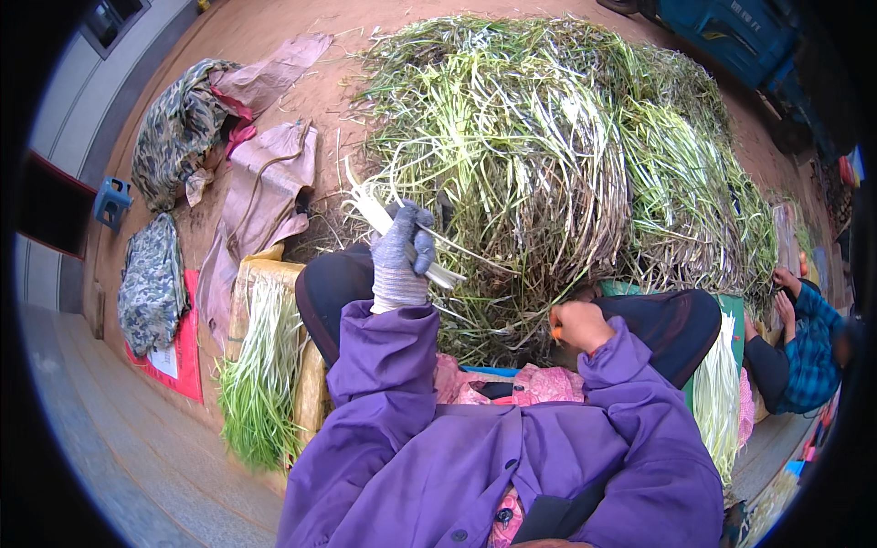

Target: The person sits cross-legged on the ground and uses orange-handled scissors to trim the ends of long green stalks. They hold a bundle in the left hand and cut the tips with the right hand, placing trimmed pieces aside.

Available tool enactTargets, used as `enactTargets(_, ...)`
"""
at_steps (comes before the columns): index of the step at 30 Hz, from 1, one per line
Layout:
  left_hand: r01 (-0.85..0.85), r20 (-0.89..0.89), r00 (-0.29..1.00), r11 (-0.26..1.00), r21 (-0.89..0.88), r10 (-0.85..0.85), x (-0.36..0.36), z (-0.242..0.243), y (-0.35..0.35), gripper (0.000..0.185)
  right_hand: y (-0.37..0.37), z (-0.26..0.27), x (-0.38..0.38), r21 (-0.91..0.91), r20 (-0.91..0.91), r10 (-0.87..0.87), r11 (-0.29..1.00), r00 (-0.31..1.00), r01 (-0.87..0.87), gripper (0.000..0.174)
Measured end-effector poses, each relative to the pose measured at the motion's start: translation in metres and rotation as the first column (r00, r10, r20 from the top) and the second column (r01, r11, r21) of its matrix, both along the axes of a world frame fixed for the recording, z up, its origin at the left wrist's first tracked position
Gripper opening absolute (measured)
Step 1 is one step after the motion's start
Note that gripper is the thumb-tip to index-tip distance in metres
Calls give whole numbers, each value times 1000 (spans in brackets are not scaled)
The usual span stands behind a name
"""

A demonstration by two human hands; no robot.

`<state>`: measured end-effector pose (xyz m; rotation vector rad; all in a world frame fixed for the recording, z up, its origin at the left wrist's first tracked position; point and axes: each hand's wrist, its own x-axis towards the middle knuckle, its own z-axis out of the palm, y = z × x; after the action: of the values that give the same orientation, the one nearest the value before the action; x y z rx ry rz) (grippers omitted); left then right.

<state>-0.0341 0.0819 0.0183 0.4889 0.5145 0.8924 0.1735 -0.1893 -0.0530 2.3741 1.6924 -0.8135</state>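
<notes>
My left hand point(404, 253), in a grey knitted glove, is closed around a small bunch of pale leafy stalks point(373, 211). The cut-looking white ends stick out below the fingers, and one thin stalk trails to the right. My bare right hand point(584, 325) is curled above my lap with a small orange thing point(556, 333) at its fingers; most of that thing is hidden, so its kind is unclear. Between and beyond my knees lies a big heap of long green and whitish stalks point(493, 151), with dry brown strands at the near side.
Cleaned chive-like stalks point(264, 370) lie over a tan wrapped bundle at left. More pale stalks point(714, 397) rest at right on a green surface. Camouflage cloth point(179, 130), pinkish sacks point(264, 185) and a blue stool point(112, 203) stand left. Another person point(805, 349) sits far right; a blue vehicle point(733, 34) is behind.
</notes>
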Motion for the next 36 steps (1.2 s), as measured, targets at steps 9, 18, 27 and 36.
enactTargets(9, 346, 125, 933, 936, -62, -336, 22, -18, -26, 21, 107, 87, -34, 59, -997, 31, 873, 64, 484, 59)
enactTargets(18, 283, 9, 959, 959, -24, -282, 15, -14, -21, 19, 68, 56, -19, -131, -969, -199, 919, 148, 373, 16)
enactTargets(27, 161, -59, 985, 987, -18, -162, 8, -4, -6, 18, -5, -7, -2, 103, -183, -31, 993, 983, 51, 14)
enactTargets(36, 184, -231, 956, 983, -6, -180, 20, -5, -19, 16, 59, 70, -43, 409, -715, -62, 771, 697, 489, 35)
